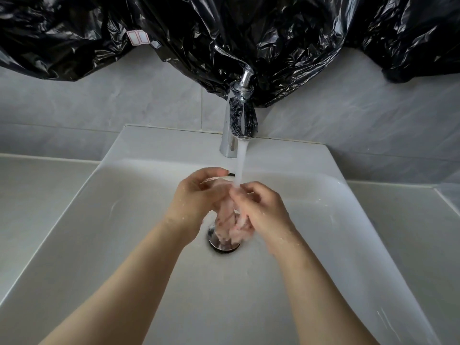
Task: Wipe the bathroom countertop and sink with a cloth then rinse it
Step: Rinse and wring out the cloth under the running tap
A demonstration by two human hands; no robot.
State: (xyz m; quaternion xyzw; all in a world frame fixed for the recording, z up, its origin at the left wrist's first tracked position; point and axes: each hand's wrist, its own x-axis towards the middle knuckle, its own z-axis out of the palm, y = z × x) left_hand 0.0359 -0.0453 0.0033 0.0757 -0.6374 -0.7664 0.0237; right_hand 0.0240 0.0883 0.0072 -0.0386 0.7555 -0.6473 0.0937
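Note:
A pale pink cloth (227, 221) hangs bunched and twisted between my two hands over the white sink (119, 220). My left hand (196, 197) grips its upper left part, and my right hand (261, 210) grips it from the right. Water (240, 168) runs from the chrome tap (236, 125) and falls onto the cloth where my fingers meet. The cloth's wet lower end dangles just above the chrome drain (219, 244), partly hiding it. Both hands are wet with droplets.
Grey countertop lies on the left (42, 185) and right (408, 220) of the sink. Black plastic sheeting (224, 33) covers the wall above the tap, over grey tiles (124, 103). The tap lever (230, 56) sticks up to the left.

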